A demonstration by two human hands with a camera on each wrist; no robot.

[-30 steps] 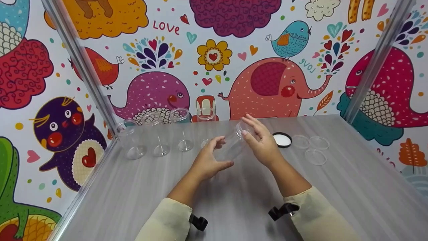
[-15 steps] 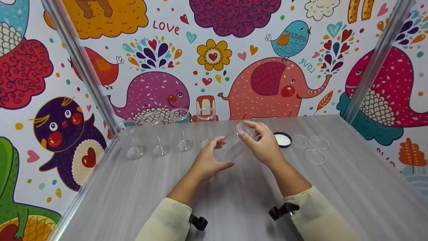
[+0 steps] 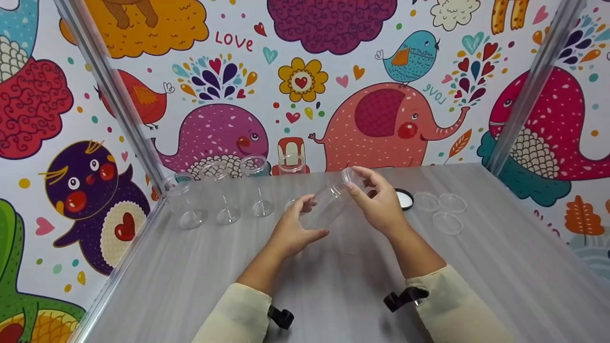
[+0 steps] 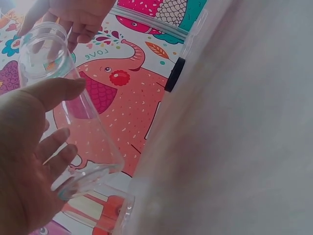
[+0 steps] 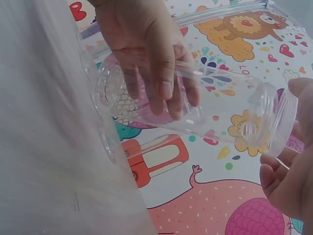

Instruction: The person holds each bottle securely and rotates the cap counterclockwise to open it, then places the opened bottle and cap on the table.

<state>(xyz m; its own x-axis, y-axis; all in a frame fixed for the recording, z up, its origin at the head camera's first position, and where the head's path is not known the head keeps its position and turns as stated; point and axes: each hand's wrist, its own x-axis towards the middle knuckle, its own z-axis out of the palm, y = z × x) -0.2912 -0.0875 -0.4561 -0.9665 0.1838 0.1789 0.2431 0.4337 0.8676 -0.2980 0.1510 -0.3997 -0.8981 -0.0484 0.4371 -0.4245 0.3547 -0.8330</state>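
Observation:
A clear plastic jar (image 3: pixel 325 206) is held tilted above the table, its mouth toward the upper right. My left hand (image 3: pixel 291 232) grips the jar's lower body, thumb on one side and fingers on the other, as the left wrist view shows. At the mouth, my right hand (image 3: pixel 381 205) pinches a clear round lid (image 5: pixel 282 125) by its rim between thumb and fingers. In the right wrist view the lid stands just off the threaded neck (image 5: pixel 263 117), roughly in line with it. No contents are visible inside the jar.
Several clear open jars (image 3: pixel 192 219) stand upright in a row at the back left. Behind my right hand lies a black-rimmed white lid (image 3: pixel 405 199), with three clear rings or lids (image 3: pixel 448 224) beside it. Patterned walls and metal posts (image 3: pixel 538 85) bound the grey table (image 3: pixel 190 286).
The right hand's fingers have curled further round the lid, and the hand has shifted slightly right. A small gap now shows between lid and neck. The left hand keeps its grip.

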